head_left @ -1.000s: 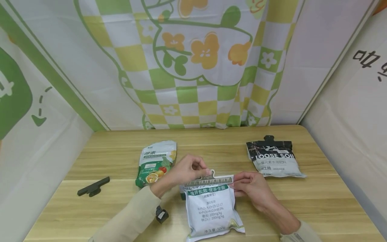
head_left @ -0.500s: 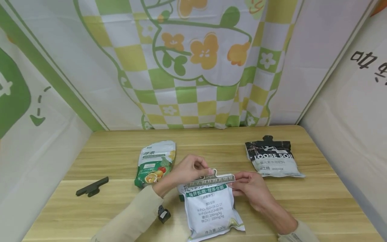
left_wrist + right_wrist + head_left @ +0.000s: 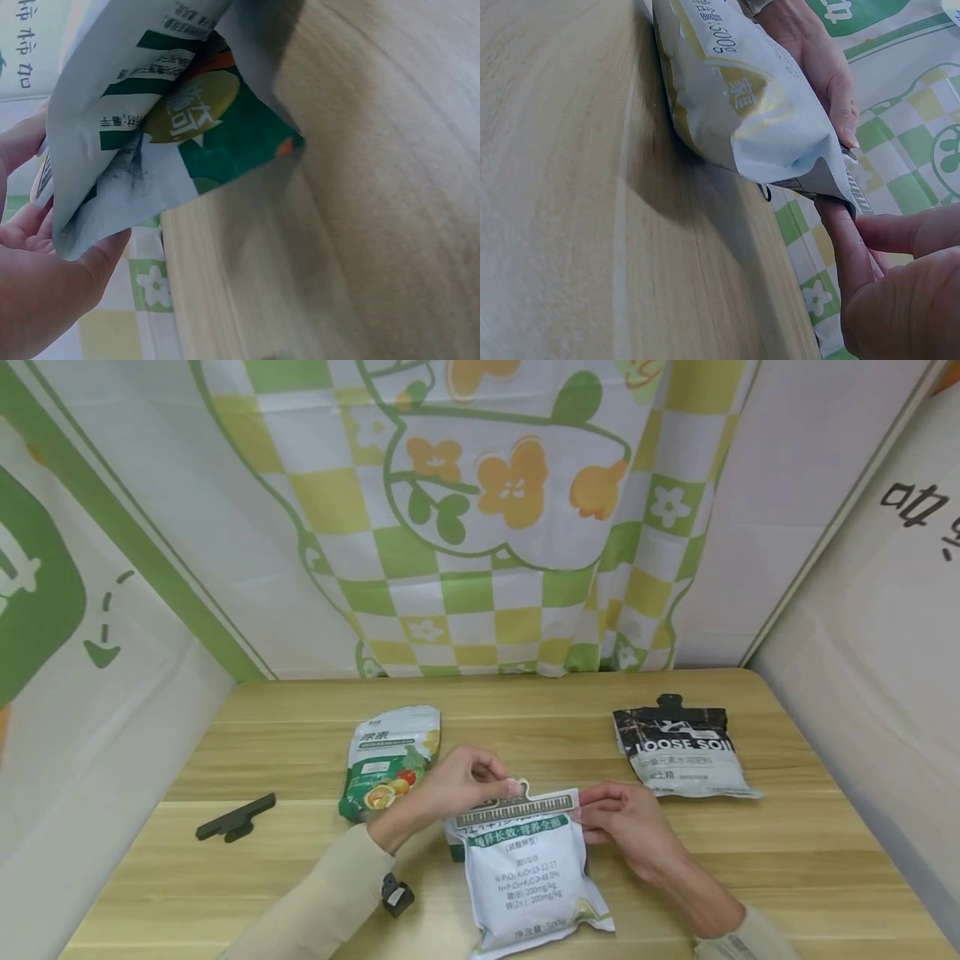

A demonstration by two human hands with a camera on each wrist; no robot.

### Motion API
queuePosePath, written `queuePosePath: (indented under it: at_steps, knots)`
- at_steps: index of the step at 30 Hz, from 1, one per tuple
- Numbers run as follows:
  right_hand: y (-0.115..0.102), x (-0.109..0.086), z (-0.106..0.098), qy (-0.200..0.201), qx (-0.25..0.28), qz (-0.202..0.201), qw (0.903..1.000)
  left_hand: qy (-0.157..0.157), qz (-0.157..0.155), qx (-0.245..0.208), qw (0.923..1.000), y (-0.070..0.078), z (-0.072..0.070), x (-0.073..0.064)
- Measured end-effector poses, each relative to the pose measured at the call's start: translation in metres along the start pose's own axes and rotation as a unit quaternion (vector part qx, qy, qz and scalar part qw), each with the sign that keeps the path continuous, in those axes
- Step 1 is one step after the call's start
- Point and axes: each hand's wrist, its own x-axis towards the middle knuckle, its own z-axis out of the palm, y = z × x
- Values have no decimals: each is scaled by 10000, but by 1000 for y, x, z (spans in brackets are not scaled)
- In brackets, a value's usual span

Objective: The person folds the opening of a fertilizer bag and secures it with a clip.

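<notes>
A white fertilizer bag (image 3: 525,885) with green and black print stands tilted at the front of the table. Across its top edge lies a wide bag clip (image 3: 517,810) with a piano-key pattern. My left hand (image 3: 457,785) pinches the clip's raised handle between thumb and fingers. On the other side, my right hand (image 3: 630,831) pinches the bag's upper right corner, beside the clip's end. The right wrist view shows the right thumb and fingers (image 3: 847,247) on both faces of that corner. In the left wrist view the bag's folded side (image 3: 127,127) hangs over the wood.
A green and white pouch (image 3: 393,760) lies behind my left forearm. Two black clips rest on the wooden table (image 3: 300,710): a long clip (image 3: 236,818) at left, a smaller-looking clip (image 3: 397,895) partly behind the sleeve. A black and white bag (image 3: 682,756) carries a black clip (image 3: 670,703).
The clip and bag top shift slightly, with both hands keeping their grip. The whole head view moves a little; the other bags and clips stay in place.
</notes>
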Motion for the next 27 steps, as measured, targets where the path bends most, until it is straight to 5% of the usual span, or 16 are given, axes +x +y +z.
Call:
queuePosePath:
  at_steps: [9, 19, 22, 27]
  knots:
    - [-5, 3, -7, -219, -318, 126, 9992, -4, -73, -214, 9997, -5, 4, -2]
    - [-2, 3, -9, -545, -300, -54, 9980, -65, 178, -176, 9997, 0, 3, -11]
    - [-1, 3, -10, -552, -313, -46, 9980, 241, 257, -106, 9993, 1, 1, -20]
    - [-2, 3, -11, -547, -369, -2, 9978, 1424, 92, 211, 9895, 5, -5, -50]
